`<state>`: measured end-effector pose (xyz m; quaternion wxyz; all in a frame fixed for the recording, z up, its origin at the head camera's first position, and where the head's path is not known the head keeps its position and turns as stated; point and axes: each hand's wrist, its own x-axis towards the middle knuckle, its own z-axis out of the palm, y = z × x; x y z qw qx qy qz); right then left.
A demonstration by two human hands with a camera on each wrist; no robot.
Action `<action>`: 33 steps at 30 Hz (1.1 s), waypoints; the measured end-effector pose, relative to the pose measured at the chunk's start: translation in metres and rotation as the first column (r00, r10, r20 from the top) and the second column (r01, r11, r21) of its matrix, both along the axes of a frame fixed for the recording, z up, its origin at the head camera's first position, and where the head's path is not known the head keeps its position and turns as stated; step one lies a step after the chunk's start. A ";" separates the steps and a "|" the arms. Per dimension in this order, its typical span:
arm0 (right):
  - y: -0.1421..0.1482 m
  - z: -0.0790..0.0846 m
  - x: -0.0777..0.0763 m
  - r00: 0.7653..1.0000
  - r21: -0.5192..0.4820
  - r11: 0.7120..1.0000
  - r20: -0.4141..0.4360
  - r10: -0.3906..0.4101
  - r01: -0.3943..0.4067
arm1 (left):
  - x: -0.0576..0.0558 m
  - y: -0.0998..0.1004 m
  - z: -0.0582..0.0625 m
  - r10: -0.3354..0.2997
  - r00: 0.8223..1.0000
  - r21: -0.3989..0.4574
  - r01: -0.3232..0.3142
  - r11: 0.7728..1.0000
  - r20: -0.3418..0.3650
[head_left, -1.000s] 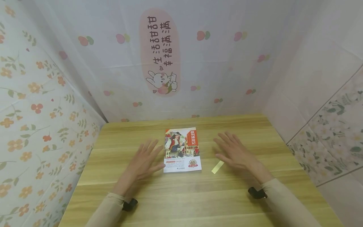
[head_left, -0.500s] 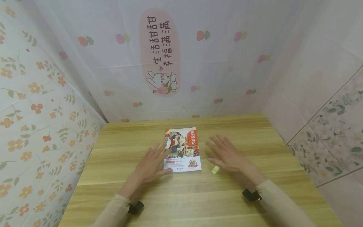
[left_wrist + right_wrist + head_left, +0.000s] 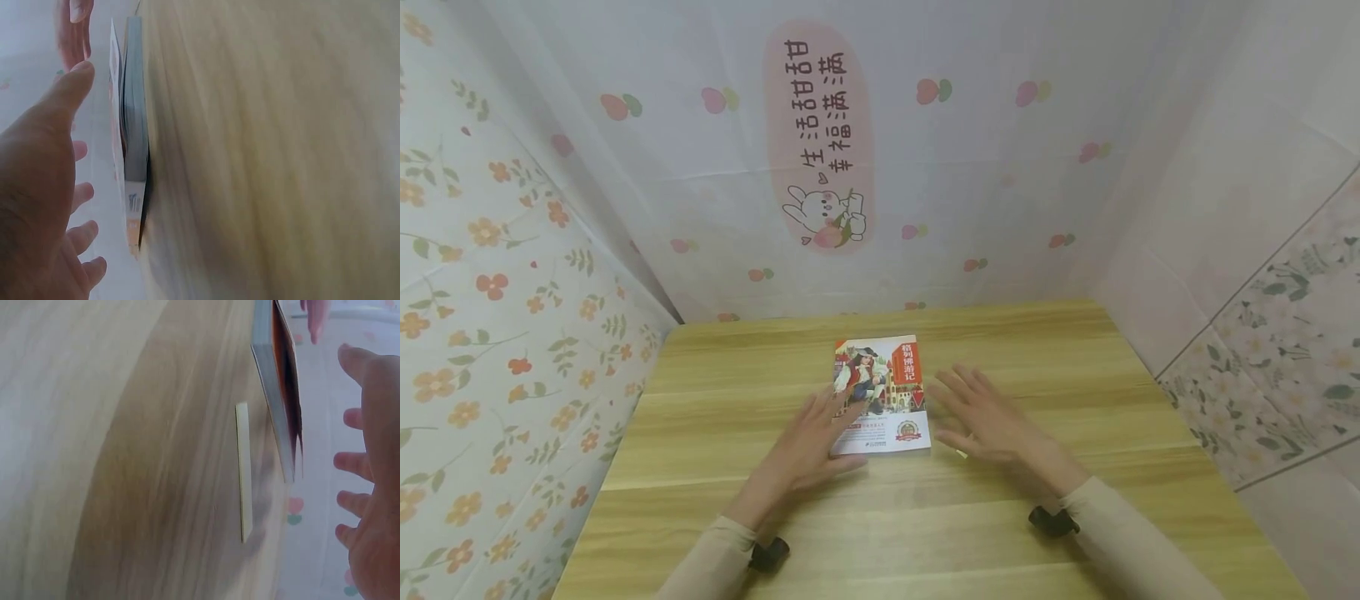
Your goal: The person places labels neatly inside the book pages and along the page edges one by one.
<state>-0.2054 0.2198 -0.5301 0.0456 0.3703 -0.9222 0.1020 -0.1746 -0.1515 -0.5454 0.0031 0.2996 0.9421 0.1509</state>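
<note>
A paperback book [image 3: 883,392] with a colourful illustrated cover lies flat on the wooden table. My left hand [image 3: 801,446] hovers over the book's left edge, fingers spread; the left wrist view shows a gap between that hand [image 3: 44,169] and the book's spine [image 3: 134,215]. My right hand [image 3: 992,425] is just off the book's right edge, fingers spread and holding nothing. Beneath it, a flat pale-yellow strip [image 3: 244,472] lies on the table beside the book, mostly hidden by the hand in the head view.
The wooden table [image 3: 880,533] runs up to a white curtain [image 3: 985,192] with fruit prints at the back. A flowered cloth [image 3: 497,333] hangs on the left and a pale patterned panel [image 3: 1277,333] stands on the right. Each wrist carries a black device [image 3: 1054,522].
Both hands have moved inward towards the book, the left now over its edge. The right hand has come to cover most of the strip. The book has stayed in place.
</note>
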 end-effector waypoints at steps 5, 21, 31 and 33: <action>-0.009 -0.002 0.003 0.999 0.010 1.000 0.026 0.018 -0.018 | 0.002 0.005 -0.004 -0.019 1.000 -0.004 0.019 1.000 0.000; -0.026 -0.008 0.008 0.994 0.066 0.993 0.057 0.095 -0.099 | 0.001 0.016 -0.010 -0.055 0.998 -0.028 0.055 0.998 -0.001; -0.032 -0.011 0.009 0.991 0.096 0.990 0.100 0.092 -0.102 | 0.002 0.018 -0.008 -0.056 0.997 -0.039 0.058 0.998 0.048; -0.032 -0.010 0.010 0.990 0.094 0.990 0.102 0.094 -0.104 | 0.002 0.018 -0.007 -0.057 0.997 -0.032 0.059 0.998 0.054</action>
